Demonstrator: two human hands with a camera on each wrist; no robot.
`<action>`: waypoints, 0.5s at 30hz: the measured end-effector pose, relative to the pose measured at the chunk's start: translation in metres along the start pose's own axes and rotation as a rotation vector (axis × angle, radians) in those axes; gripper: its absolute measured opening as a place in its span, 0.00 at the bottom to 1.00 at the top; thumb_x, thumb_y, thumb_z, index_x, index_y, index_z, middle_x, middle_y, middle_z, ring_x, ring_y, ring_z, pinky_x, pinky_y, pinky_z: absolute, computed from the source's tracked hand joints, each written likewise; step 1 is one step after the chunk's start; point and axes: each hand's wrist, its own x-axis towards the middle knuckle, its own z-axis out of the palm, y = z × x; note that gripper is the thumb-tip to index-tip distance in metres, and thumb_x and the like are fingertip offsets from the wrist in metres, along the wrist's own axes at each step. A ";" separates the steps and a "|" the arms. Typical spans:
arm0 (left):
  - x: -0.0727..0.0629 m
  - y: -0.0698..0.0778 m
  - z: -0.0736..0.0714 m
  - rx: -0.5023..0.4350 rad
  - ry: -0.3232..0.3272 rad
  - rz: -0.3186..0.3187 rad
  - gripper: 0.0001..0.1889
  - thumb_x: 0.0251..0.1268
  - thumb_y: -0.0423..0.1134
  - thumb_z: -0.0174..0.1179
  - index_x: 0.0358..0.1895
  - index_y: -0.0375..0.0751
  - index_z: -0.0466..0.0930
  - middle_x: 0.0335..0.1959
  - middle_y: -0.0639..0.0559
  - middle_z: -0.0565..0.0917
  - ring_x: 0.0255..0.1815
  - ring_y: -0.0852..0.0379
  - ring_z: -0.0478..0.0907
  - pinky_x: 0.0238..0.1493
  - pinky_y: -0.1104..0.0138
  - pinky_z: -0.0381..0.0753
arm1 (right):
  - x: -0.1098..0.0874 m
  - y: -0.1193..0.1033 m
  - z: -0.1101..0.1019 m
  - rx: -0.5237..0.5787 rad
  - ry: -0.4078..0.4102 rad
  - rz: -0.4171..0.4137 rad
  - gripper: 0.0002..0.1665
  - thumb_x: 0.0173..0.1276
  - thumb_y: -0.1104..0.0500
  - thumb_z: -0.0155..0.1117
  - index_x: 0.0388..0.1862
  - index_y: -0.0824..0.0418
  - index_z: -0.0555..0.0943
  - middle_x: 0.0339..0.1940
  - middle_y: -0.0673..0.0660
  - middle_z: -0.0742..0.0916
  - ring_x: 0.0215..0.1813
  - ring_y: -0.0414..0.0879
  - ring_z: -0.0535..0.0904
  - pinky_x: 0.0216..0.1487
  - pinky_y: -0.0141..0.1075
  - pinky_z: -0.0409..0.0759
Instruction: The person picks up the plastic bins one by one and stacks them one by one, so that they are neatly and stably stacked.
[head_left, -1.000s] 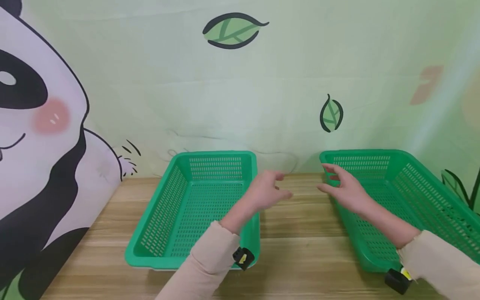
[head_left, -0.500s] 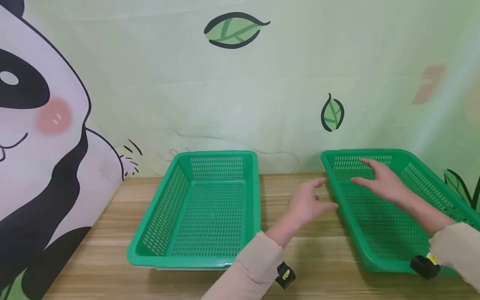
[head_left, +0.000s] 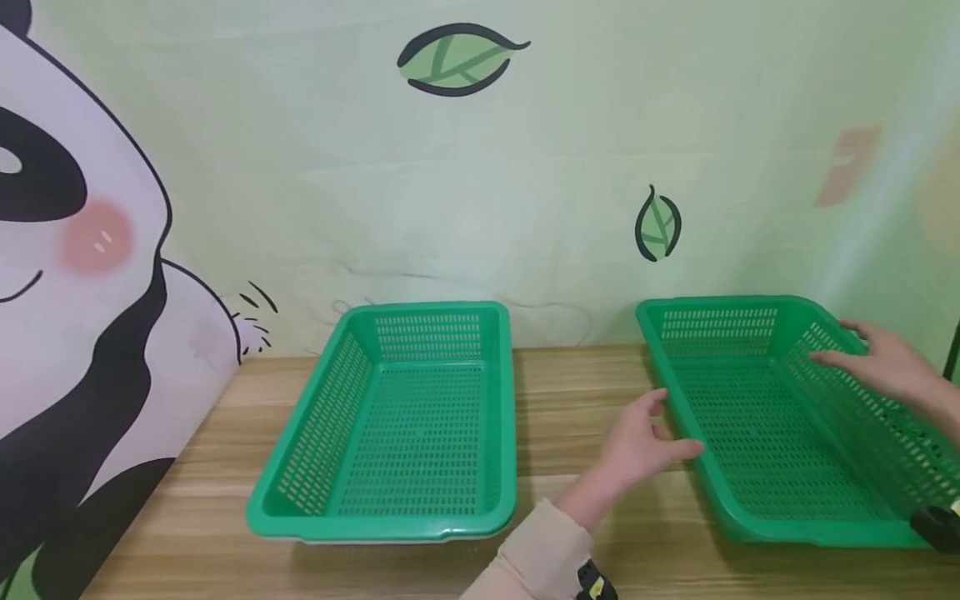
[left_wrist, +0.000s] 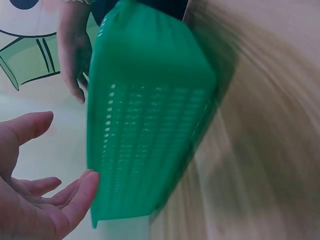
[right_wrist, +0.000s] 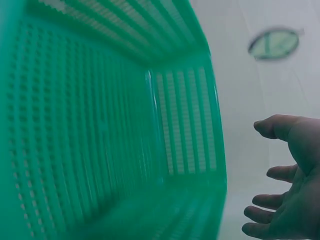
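We count two rectangular green perforated-plastic baskets on one wood-grain table [head_left: 577,375], a left basket [head_left: 420,433] and a right basket [head_left: 753,425] standing well apart, before one pale green backdrop [head_left: 570,125] printed with one black-and-white panda [head_left: 112,175] and two whole outlined leaves [head_left: 457,62]. Both bare hands are at the right basket: we see the left hand [head_left: 637,443] near its inner side rim, the right hand [head_left: 888,358] by its outer one. Each has fingers spread and grips nothing; we cannot tell whether the left hand touches the rim.
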 end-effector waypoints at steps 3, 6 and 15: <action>-0.001 -0.002 0.007 -0.035 0.020 -0.026 0.37 0.44 0.37 0.70 0.63 0.41 0.65 0.52 0.48 0.76 0.37 0.62 0.77 0.35 0.75 0.74 | 0.010 0.034 0.001 -0.027 0.053 0.026 0.57 0.63 0.34 0.47 0.70 0.72 0.37 0.64 0.82 0.50 0.58 0.78 0.49 0.43 0.67 0.60; -0.003 -0.004 0.014 -0.022 0.051 -0.069 0.40 0.43 0.39 0.71 0.64 0.43 0.63 0.52 0.49 0.76 0.43 0.58 0.77 0.41 0.71 0.75 | 0.009 0.043 -0.002 -0.043 0.019 0.017 0.56 0.64 0.36 0.47 0.68 0.75 0.36 0.63 0.83 0.49 0.59 0.79 0.47 0.45 0.68 0.58; -0.006 -0.007 0.026 0.000 0.042 -0.100 0.45 0.38 0.42 0.74 0.65 0.41 0.61 0.49 0.52 0.77 0.38 0.62 0.77 0.43 0.72 0.73 | -0.016 0.034 -0.008 -0.066 -0.089 0.012 0.59 0.65 0.40 0.49 0.65 0.78 0.28 0.56 0.90 0.51 0.54 0.82 0.50 0.42 0.66 0.63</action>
